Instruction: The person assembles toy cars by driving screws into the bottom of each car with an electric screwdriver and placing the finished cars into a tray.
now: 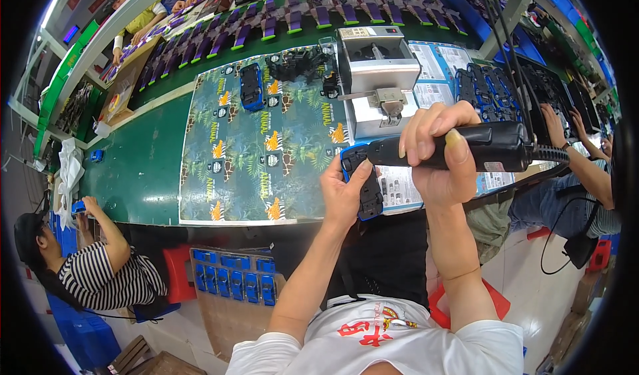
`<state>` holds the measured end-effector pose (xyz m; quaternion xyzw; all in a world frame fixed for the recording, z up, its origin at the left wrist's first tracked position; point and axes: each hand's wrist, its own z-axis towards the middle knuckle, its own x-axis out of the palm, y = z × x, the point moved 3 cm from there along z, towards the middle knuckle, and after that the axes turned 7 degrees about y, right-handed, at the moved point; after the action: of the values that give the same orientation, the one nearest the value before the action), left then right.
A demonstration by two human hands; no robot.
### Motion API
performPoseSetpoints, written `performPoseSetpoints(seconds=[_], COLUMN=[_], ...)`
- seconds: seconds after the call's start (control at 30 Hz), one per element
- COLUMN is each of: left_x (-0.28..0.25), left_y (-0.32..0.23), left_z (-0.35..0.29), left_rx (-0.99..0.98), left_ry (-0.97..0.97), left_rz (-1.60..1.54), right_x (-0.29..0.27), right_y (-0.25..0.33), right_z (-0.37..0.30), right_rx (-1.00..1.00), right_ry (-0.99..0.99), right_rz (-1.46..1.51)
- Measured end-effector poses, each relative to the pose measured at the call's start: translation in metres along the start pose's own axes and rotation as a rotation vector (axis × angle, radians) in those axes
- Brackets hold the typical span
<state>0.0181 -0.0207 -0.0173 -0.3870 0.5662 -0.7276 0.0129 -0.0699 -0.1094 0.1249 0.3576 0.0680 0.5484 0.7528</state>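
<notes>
My left hand (341, 194) is closed on a toy car (370, 203) with a blue body, its black underside turned up and the thumb pressing on it. A black electric screwdriver (489, 143) lies sideways in my right hand (442, 147), fingers and thumb wrapped round its body. The screwdriver's tip end points left and meets the far end of the car; whether it touches a screw is hidden. Just beyond my hands stands a silver metal machine (383, 75) with a small bracket on its front. Another blue and black toy car (251, 87) lies on the printed sheet (249, 169).
Black parts (299, 65) are heaped beside the machine. Several blue car bodies (486, 94) lie to its right. Cables hang at the right. A belt with purple pieces (293, 19) runs behind. A tray of blue cars (236, 278) stands below the table edge. Co-workers sit on both sides.
</notes>
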Motion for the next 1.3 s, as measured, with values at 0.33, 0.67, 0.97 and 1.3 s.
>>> performPoseSetpoints(seconds=[0.33, 0.67, 0.97, 1.3], left_x=[0.001, -0.001, 0.001, 0.009], left_y=[0.012, 0.001, 0.0, 0.007], left_z=[-0.002, -0.006, -0.012, -0.025], left_rx=[0.086, 0.063, 0.157, 0.044], left_ry=[-0.035, 0.01, 0.048, 0.083], left_rz=[0.335, 0.256, 0.393, 0.289], right_x=[0.004, 0.008, 0.0, -0.014], right_y=[-0.022, -0.023, -0.018, 0.007], right_z=[-0.024, -0.017, -0.022, -0.023], right_rx=[0.055, 0.003, -0.064, -0.085], right_ry=[0.008, -0.001, -0.015, 0.02], right_rz=[-0.113, 0.036, 0.047, 0.099])
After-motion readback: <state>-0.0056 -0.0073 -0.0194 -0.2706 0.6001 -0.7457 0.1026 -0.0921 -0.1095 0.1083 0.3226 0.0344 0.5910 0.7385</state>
